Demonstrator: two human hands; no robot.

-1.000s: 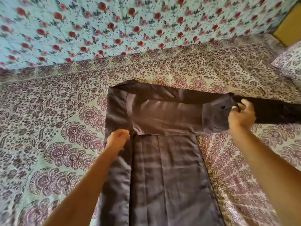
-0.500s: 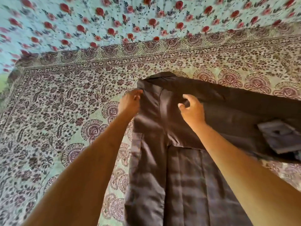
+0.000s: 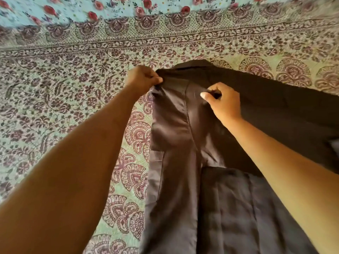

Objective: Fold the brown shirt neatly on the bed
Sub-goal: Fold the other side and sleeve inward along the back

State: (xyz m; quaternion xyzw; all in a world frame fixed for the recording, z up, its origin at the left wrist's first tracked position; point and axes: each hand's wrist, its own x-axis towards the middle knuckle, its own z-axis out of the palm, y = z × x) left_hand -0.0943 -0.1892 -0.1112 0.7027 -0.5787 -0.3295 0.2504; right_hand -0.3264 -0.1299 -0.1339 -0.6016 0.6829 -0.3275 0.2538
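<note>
Pinching the brown shirt (image 3: 174, 143) with both hands, up near its collar (image 3: 192, 64) end.

- Left hand (image 3: 142, 79): 11 o'clock of frame centre. Fingers bunched tight together, thumb and forefinger clamped on the shirt's outer shoulder edge. Bare forearm comes in from 7 o'clock.
- Right hand (image 3: 223, 101): 1 o'clock of centre. Fingers curled, thumb and forefinger clamped on a small tuck of cloth just right of the vertical seam. Thumbnail shows, pointing toward 9 o'clock. Bare forearm comes in from 4 o'clock and lies across the shirt.
- The hands are apart, with a rumpled, paler-looking stretch of fabric between them.

Shirt position: it lies on the bedspread (image 3: 64, 98), collar at 12 o'clock, body running down and out of frame at 6 o'clock. A long strip along its 9 o'clock side is folded inward over the body. A dark part spreads out toward 3 o'clock, beyond the right wrist. The lower panel at 5 o'clock lies flat with vertical creases.

Bedspread: pale green with a maroon paisley and leaf print, and a border band across 12 o'clock. Beyond it, at the top edge, is a blue sheet with red roses (image 3: 91, 8), blurred.
</note>
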